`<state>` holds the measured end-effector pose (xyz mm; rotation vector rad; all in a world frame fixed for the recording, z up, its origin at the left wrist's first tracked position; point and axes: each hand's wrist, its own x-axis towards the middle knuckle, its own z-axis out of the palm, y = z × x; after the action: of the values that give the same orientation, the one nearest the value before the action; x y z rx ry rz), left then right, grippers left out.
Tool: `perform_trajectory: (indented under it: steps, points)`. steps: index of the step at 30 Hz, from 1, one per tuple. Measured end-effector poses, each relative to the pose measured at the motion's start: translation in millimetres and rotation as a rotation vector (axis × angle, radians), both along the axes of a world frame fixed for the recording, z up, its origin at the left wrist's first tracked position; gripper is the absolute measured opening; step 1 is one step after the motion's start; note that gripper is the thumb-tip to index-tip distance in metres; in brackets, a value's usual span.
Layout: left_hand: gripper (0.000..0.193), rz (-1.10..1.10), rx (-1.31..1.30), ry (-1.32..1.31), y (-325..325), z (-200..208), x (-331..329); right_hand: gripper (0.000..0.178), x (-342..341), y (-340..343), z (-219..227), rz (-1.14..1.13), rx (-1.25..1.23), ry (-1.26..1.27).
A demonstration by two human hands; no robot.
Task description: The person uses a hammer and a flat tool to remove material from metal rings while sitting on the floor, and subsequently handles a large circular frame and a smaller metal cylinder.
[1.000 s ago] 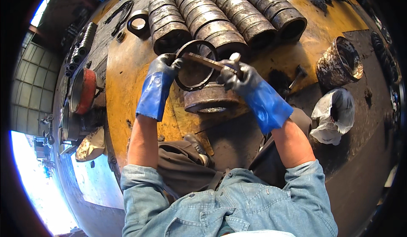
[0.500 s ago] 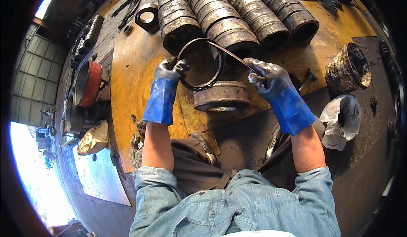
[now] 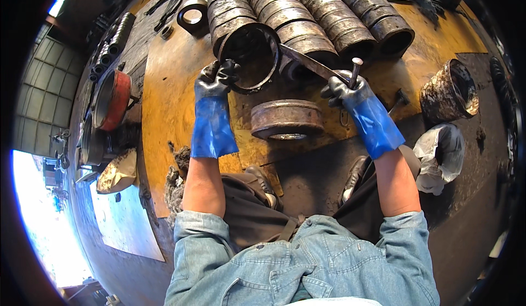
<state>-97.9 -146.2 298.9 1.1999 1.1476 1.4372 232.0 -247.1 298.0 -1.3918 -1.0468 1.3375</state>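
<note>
My left hand point(image 3: 215, 79), in a blue glove with a blackened palm, is closed on the left edge of a dark greasy metal ring point(image 3: 255, 90). The ring is tilted, its round opening facing me, in front of the nearest row of cylinders. My right hand point(image 3: 346, 91), gloved alike, is closed around a flat metal blade point(image 3: 310, 63). The blade's far end reaches the ring's right rim; whether it touches cannot be told. A round-headed steel pin point(image 3: 356, 69) sticks up from the same fist. Below, a thick rusty ring point(image 3: 287, 115) lies on the floor sheet between my hands.
Rows of rusty cylinders point(image 3: 307, 27) lie ahead. A rusty open cylinder point(image 3: 446, 89) and a plastic-lined container point(image 3: 441, 155) stand right. A hammer point(image 3: 400, 99) lies beyond my right glove. Left are a red drum point(image 3: 114, 99) and grey rags point(image 3: 176, 182).
The ring has turned its open face more toward me and moved left and slightly farther away. My right hand has rotated, so the pin's head now points up; the blade's flat side shows.
</note>
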Motion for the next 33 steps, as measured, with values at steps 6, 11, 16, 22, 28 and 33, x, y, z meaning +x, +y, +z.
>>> perform_trajectory:
  steps: [6, 11, 16, 22, 28, 33]
  points:
    - [0.024, 0.006, 0.068, -0.079, 5.1, -0.8, 1.6, 0.023, -1.2, -3.7, -8.1, 0.062, -0.057, 0.207]
    - [0.024, 0.012, 0.107, -0.117, 3.1, -0.5, 0.6, 0.023, -21.2, -3.9, -10.8, 0.039, -0.217, 0.363]
    - [0.024, 0.003, 0.133, -0.150, -0.5, -1.7, 2.5, 0.022, -39.6, 1.4, -16.7, -0.061, -0.392, 0.541]
    - [0.024, 0.005, 0.175, -0.181, -1.9, -3.3, 4.8, 0.025, -49.4, -2.4, -14.2, -0.064, -0.587, 0.812]
    - [0.025, 0.008, 0.209, -0.195, -0.3, -6.9, 10.6, 0.026, -52.9, -4.4, -20.5, 0.042, -0.622, 0.934]
    - [0.025, 0.001, 0.231, -0.208, 4.4, -10.2, 16.2, 0.019, -56.8, -1.0, -29.1, 0.075, -0.632, 1.093]
